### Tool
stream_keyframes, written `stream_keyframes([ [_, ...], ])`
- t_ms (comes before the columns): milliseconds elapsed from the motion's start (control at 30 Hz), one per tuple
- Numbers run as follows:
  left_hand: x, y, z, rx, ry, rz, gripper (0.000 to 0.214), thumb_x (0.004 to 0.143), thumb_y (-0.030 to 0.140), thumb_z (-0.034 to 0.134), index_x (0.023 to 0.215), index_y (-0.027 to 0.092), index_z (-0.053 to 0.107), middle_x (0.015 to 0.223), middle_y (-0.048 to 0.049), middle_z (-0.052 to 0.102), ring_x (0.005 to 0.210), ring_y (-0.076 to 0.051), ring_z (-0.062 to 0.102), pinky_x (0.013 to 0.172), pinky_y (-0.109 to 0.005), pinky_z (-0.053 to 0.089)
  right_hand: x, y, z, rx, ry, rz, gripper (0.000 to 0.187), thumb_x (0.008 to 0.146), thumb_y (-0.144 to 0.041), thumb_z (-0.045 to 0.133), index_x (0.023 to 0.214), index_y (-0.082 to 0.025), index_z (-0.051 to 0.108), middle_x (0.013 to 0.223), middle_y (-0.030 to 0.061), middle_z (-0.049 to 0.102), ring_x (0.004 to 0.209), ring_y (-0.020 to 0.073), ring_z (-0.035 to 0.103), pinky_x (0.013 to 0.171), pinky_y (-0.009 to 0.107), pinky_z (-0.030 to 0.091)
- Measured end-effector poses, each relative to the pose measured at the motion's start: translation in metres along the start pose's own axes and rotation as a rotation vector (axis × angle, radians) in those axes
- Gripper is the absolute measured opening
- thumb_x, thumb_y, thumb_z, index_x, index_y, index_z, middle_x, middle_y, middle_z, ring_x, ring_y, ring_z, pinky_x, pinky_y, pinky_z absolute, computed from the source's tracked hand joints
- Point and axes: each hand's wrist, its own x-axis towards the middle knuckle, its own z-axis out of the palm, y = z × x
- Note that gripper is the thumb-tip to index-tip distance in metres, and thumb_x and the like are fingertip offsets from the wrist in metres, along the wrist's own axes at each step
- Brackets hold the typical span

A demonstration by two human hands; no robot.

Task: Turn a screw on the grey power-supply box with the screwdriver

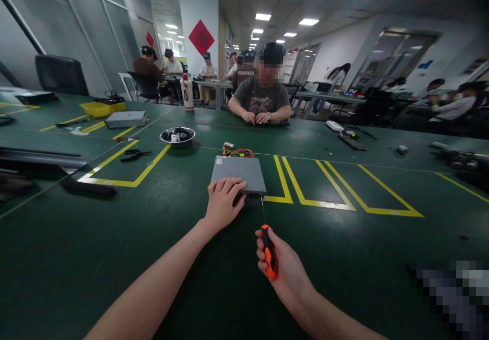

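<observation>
A grey metal power supply unit [244, 169] lies flat on the green table, with a bundle of coloured cables [239, 151] coming out at its far side. My left hand [226, 195] rests over its near left corner, fingers on the top and thumb at the near side. In my right hand [280, 258] is an orange and black screwdriver [269, 253], gripped by its handle. The thin shaft points away from me, and its tip is at the near right corner of the power supply. Whether the tip sits in a screw is too small to tell.
Left of the power supply stand a metal bowl [178, 135] of small parts and black pliers [135, 155]. Farther left are another grey box [126, 119] and a yellow tray [102, 108]. Yellow tape [324, 205] marks the table. A person [262, 93] sits opposite, beyond a white bottle [187, 94].
</observation>
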Motion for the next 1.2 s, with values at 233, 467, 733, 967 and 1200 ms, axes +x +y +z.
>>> stream_keyframes([
  [233,0.0007,-0.0004,0.0007,0.006,0.009,0.004,0.026,0.082,0.027,0.053,0.107,0.029,0.055,0.116,0.0000,0.059,0.108,-0.021,0.048,0.089,-0.039,0.027,-0.0009,-0.0025,0.0005,0.013,0.037,-0.051,0.009,0.077,-0.022,0.059,0.076,-0.016,0.054,0.066,-0.0019,0.053,0.051,0.0055,0.047,0.040,0.016,0.032],
  [467,-0.0001,-0.0011,0.0008,-0.002,0.015,0.004,0.025,0.082,0.027,0.052,0.107,0.029,0.056,0.115,-0.0004,0.059,0.108,-0.021,0.048,0.088,-0.040,0.027,-0.0039,-0.0023,0.0005,0.016,0.048,-0.050,0.011,0.080,-0.026,0.056,0.082,-0.016,0.057,0.071,-0.0006,0.054,0.056,0.0065,0.050,0.047,0.018,0.040],
  [733,-0.0001,-0.0008,0.0016,-0.008,0.016,0.005,0.024,0.082,0.027,0.052,0.106,0.028,0.056,0.115,-0.0007,0.059,0.108,-0.021,0.047,0.088,-0.040,0.026,0.0012,0.0004,-0.0040,0.039,0.029,-0.003,0.017,0.082,-0.032,0.053,0.087,-0.016,0.059,0.067,-0.0006,0.052,0.050,0.0050,0.044,0.038,0.014,0.028],
  [967,-0.0005,-0.0001,0.0025,-0.005,0.020,0.000,0.025,0.081,0.027,0.053,0.106,0.029,0.056,0.115,0.0001,0.059,0.108,-0.021,0.048,0.088,-0.040,0.026,-0.0021,-0.0037,-0.0041,0.064,-0.001,-0.014,0.012,0.081,-0.026,0.055,0.079,-0.014,0.058,0.070,-0.0004,0.052,0.053,0.0048,0.045,0.039,0.014,0.031],
  [1200,-0.0002,-0.0005,0.0012,0.003,0.010,0.005,0.024,0.082,0.028,0.051,0.106,0.028,0.055,0.115,-0.0002,0.059,0.108,-0.021,0.047,0.088,-0.040,0.026,0.0016,-0.0012,-0.0076,0.044,-0.014,0.020,0.023,0.084,-0.034,0.049,0.090,-0.015,0.061,0.069,0.0004,0.052,0.054,0.0061,0.046,0.039,0.015,0.033],
])
